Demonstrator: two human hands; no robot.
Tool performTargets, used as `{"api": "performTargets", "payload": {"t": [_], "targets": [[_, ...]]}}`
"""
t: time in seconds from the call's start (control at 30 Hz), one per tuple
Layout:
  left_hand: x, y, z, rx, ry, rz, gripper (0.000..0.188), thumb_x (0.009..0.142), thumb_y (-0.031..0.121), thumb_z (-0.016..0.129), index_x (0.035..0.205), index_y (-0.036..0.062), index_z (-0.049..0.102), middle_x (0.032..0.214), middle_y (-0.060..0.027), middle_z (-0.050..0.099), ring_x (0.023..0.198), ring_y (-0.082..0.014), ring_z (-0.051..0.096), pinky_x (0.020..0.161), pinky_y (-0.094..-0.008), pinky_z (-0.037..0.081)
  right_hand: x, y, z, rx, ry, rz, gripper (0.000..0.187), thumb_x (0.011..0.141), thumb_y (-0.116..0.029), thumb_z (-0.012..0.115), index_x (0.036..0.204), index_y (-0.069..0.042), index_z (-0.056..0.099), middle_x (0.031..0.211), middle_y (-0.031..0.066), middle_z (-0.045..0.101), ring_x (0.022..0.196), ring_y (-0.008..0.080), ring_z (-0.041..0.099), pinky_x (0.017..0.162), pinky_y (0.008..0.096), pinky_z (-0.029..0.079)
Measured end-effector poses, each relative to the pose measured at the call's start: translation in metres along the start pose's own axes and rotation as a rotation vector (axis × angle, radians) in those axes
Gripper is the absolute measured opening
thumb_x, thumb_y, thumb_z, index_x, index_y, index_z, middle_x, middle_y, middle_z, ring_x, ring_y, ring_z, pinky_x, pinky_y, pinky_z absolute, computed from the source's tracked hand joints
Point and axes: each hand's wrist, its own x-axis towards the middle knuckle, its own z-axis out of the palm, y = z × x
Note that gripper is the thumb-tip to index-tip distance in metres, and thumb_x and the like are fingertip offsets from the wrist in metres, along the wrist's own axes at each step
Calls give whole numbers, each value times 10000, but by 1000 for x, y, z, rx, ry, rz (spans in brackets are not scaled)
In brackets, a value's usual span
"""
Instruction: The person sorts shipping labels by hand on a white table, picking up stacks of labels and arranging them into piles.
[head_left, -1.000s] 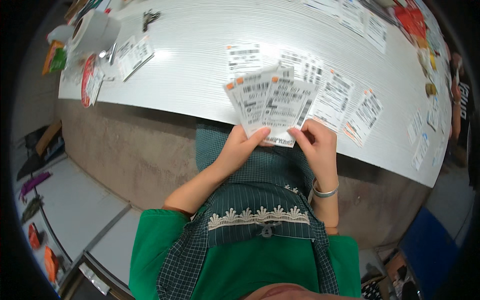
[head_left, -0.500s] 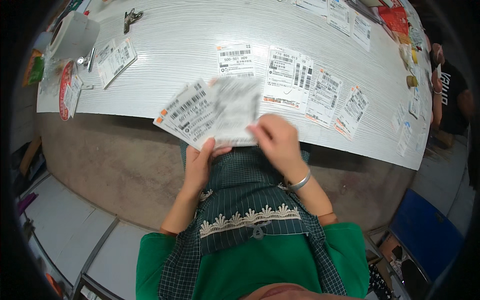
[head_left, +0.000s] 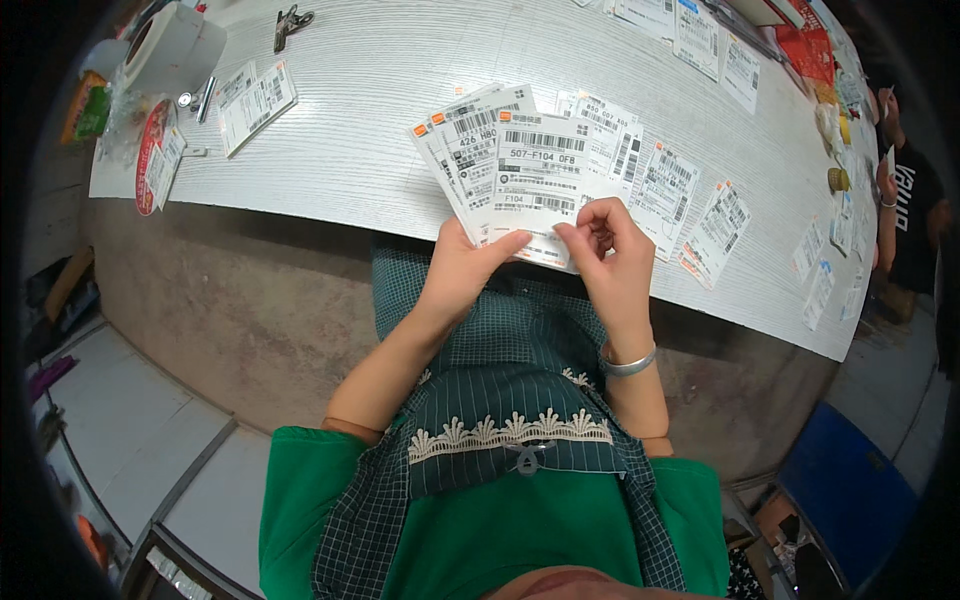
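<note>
A fan of white shipping labels with barcodes and orange corners is spread above the table's near edge. My left hand grips the fan from below, its thumb lying over the front. At the lower right corner of the front label, my right hand is closed in a pinch, thumb against curled fingers. Just behind and to the right lie more labels on the table: one partly covered label, another label next to it, and a tilted label farther right.
On the table's left are a label stack, a metal clip, a white roll and a red oval packet. More labels and a red bag lie at the far right. Another person stands beyond.
Both hands and the fan have moved right. The front label, blurred before, now faces up flat and sharp. My right hand has come in to its lower corner.
</note>
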Motion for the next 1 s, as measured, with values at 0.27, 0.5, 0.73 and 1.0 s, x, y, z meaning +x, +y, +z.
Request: {"api": "performTargets", "payload": {"t": [0.27,0.5,0.73,1.0], "targets": [[3,10,7,-120,-46,-40,318,914,50,512,1191,-103,492,1102,-171,614,964,-204,629,793,-288,541,36,38,-18,-632,229,-30,210,791,-205,703,731,-53,571,593,17,547,510,113,502,483,247,385],[6,0,6,115,-23,45,328,910,45,513,1196,-111,481,1095,-178,616,953,-246,641,812,-307,540,19,11,-5,-131,58,-50,228,796,-221,696,695,-58,572,595,22,541,504,132,490,478,254,378],[10,8,9,-80,2,-22,337,888,34,552,1186,-109,483,1088,-173,611,926,-222,640,806,-300,545,42,35,-17,-614,247,-111,256,801,-263,686,702,-80,537,595,13,512,530,161,500,488,299,380],[7,12,9,-310,-12,-53,339,874,27,570,1172,-110,482,1106,-189,599,933,-240,641,792,-287,556,30,19,-7,-294,208,-105,270,794,-220,693,658,-62,521,614,33,517,527,164,488,488,278,386]]}}
